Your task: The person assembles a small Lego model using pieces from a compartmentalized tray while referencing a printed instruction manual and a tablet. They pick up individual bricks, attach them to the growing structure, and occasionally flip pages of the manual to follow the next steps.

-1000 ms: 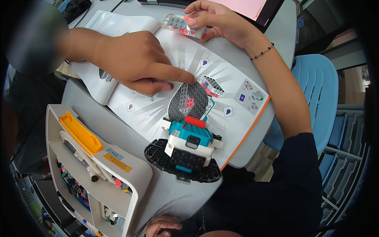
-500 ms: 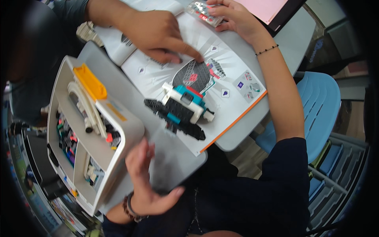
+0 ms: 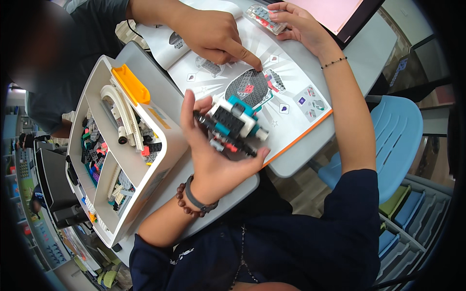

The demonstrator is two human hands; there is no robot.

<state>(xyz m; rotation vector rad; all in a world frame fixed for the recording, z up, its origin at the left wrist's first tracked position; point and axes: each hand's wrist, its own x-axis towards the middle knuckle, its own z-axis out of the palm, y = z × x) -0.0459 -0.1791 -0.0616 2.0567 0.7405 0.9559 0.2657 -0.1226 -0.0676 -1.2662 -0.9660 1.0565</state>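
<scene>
The left hand [image 3: 213,160] cups the brick model [image 3: 232,125] from below, fingers curled round it, just above the open booklet [image 3: 296,97]. The right hand [image 3: 296,22] pinches a grey plate [image 3: 264,17] at the far edge. Keep the model level — support its base. The white tray [image 3: 160,131] on the left holds mixed loose bricks.

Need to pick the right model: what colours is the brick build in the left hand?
Black, teal and white brick build, small red bits; clearest in head view.
</scene>
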